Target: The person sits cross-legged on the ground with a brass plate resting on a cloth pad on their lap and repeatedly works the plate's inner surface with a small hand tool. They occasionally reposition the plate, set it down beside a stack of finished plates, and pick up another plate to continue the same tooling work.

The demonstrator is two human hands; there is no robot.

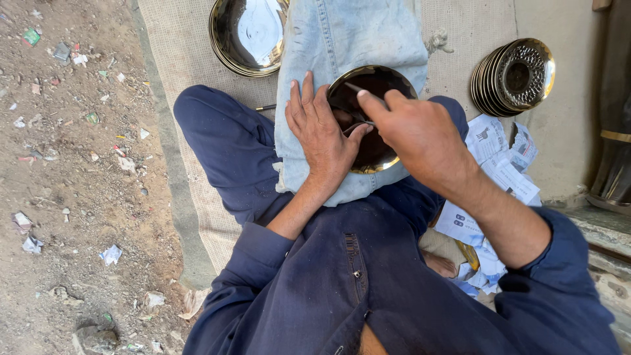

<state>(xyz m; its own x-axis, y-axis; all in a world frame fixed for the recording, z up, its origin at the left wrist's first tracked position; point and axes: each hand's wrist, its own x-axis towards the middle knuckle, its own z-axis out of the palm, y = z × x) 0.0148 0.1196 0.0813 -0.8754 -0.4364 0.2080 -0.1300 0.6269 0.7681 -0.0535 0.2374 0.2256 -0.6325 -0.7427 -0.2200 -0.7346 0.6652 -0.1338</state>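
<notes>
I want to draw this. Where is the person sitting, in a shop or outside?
Probably outside, at a ground-level metalwork spot. The person sits on a woven mat beside littered dirt ground, with a stack of shiny metal plates nearby.

Bowl (378,148): brass-toned metal, glossy rim, dark dull inside. Tool (363,88): thin bare metal. Lap cloth (342,39): faded denim, matt, stained. Second bowl (250,33): mirror-polished metal. Plate stack (516,75): shiny embossed metal. Mat (184,39): coarse woven fabric. Ground (72,164): rough dirt.
</notes>
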